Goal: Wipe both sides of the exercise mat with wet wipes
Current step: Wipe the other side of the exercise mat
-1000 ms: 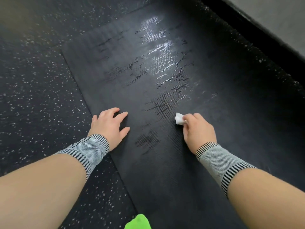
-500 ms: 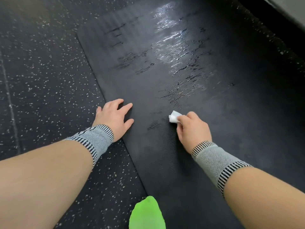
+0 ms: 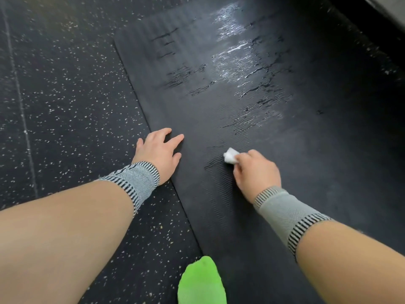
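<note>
A black ribbed exercise mat (image 3: pixel 306 150) lies flat on the floor and runs from the bottom middle to the top right. Wet streaks glisten on its upper middle part. My right hand (image 3: pixel 256 172) pinches a crumpled white wet wipe (image 3: pixel 230 156) and presses it onto the mat near the mat's middle. My left hand (image 3: pixel 157 150) lies flat with spread fingers on the mat's left edge. Both wrists wear grey striped bands.
Black rubber flooring with white speckles (image 3: pixel 65 106) surrounds the mat on the left. A bright green foot or sock (image 3: pixel 201 281) shows at the bottom edge beside the mat. A dark raised ledge (image 3: pixel 372 25) runs along the top right.
My right hand with the wipe has slid a little toward the left and nearer to me on the mat. The view has shifted, so more of the green thing shows. My left hand stays planted.
</note>
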